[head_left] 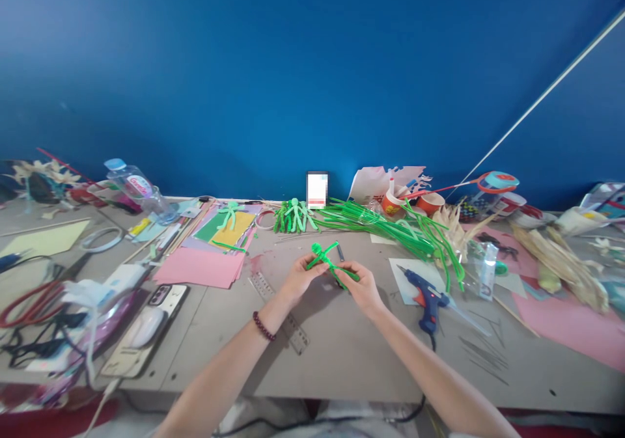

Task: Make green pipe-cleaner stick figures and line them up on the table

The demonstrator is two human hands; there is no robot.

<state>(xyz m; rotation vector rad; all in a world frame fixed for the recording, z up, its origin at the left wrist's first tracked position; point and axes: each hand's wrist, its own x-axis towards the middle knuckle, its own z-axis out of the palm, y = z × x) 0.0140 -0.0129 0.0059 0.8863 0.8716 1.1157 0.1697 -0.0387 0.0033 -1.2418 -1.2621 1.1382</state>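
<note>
Between my two hands, above the middle of the table, is a small green pipe-cleaner figure (pixel 317 250) with a round head and thin limbs. My left hand (pixel 306 275) pinches it near the body, its fingertips closed. On the other side, my right hand (pixel 360 286) grips a lower limb between thumb and fingers. Behind the hands, several similar green figures (pixel 295 217) stand bunched by the wall. Another pale green figure (pixel 231 214) lies on coloured sheets to the left. A long bundle of green pipe cleaners (pixel 381 224) lies to the right.
A blue glue gun (pixel 428 301) rests on paper at the right. Under my left forearm lies a clear ruler (pixel 295 334). To the left are pink paper (pixel 198 267), a phone (pixel 146 334), red-handled scissors (pixel 34 304) and a bottle (pixel 139 187). A phone-like screen (pixel 317 189) stands against the wall.
</note>
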